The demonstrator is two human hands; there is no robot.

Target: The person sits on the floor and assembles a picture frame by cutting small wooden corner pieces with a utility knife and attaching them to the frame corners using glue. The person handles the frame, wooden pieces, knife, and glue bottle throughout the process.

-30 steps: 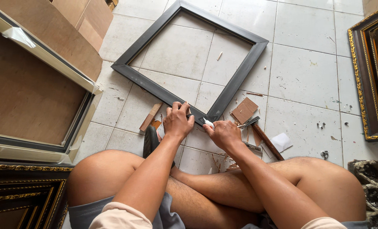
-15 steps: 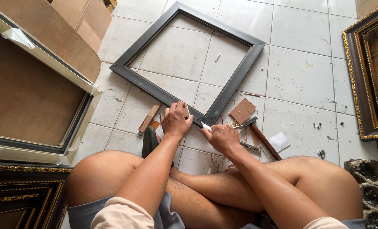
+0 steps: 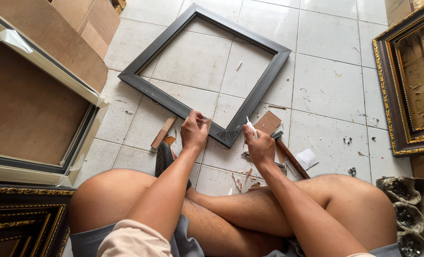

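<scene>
Sitting cross-legged on tiled floor (image 3: 326,90). Left hand (image 3: 194,133) grips the near rail of a dark square frame (image 3: 207,76) beside its closest corner. Right hand (image 3: 260,146) pinches a small white tube (image 3: 251,127), tip up, just right of that corner. Hammer (image 3: 288,154) lies right of it.

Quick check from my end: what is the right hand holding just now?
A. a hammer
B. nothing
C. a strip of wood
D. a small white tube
D: the right hand pinches a small white tube, tip up, beside the near corner of the dark frame; the hammer lies on the floor by it, and the left hand rests on the frame.
</scene>
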